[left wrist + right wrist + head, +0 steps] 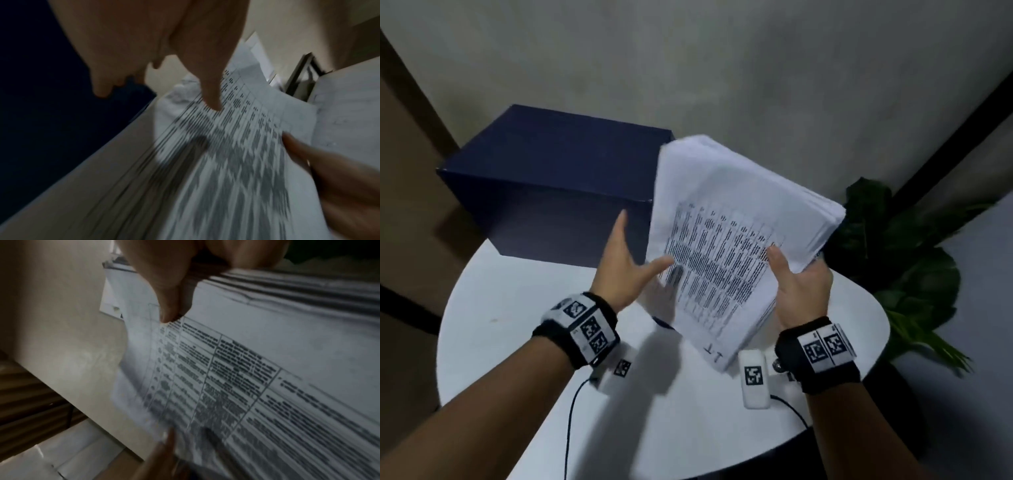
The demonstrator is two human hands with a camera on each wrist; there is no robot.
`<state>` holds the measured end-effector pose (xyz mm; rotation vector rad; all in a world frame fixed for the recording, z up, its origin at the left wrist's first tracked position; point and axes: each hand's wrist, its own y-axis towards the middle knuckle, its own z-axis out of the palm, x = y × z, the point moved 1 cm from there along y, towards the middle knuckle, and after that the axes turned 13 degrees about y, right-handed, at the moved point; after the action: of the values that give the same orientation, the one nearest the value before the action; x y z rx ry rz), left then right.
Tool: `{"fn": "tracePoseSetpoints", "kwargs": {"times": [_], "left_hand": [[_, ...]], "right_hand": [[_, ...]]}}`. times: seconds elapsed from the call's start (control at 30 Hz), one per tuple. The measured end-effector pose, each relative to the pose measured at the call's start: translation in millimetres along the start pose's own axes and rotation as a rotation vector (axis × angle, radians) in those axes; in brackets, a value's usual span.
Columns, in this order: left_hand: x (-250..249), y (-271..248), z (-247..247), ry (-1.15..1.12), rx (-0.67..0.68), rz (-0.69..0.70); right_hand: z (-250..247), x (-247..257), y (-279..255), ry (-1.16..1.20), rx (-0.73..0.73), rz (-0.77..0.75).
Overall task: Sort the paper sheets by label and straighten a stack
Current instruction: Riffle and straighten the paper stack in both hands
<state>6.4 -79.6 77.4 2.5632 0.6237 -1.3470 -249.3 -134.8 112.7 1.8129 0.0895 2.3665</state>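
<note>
A thick stack of printed paper sheets [729, 240] hangs tilted above the round white table [517, 342]. Its top sheet carries a table of text and a handwritten mark at the near corner. My right hand [796, 270] grips the stack's right edge, thumb on top and fingers underneath. The left hand [635, 255] is spread with straight fingers, and its thumb touches the stack's left edge. In the left wrist view the stack [236, 162] is motion-blurred under one extended finger. In the right wrist view the right thumb presses the stack's [246, 369] top sheet.
A large dark blue box [558, 178] stands at the back left of the table, just behind the left hand. A leafy green plant [914, 246] sits off the table's right side. A grey wall rises behind the box.
</note>
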Motion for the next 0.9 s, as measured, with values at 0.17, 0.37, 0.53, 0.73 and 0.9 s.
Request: {"fn": "tracePoseSetpoints", "kwargs": {"times": [0.17, 0.37, 0.53, 0.73, 0.9], "left_hand": [[-38.3, 31.8, -18.1, -0.336, 0.289, 0.173], [-55.8, 22.7, -15.2, -0.285, 0.0, 0.209], [-41.7, -6.2, 1.3, -0.263, -0.154, 0.206], [-2.7, -19.2, 29.3, -0.32, 0.105, 0.083], [-17.7, -12.0, 29.7, -0.505, 0.037, 0.155]], "right_hand": [[-3.3, 8.5, 5.4, -0.048, 0.161, 0.019], [4.5, 18.6, 20.0, -0.117, 0.151, -0.074], [2.5, 1.3, -0.7, -0.173, 0.09, -0.09], [-1.6, -20.8, -18.7, -0.057, -0.04, 0.068], [9.9, -6.5, -10.3, 0.017, -0.083, -0.054]]}}
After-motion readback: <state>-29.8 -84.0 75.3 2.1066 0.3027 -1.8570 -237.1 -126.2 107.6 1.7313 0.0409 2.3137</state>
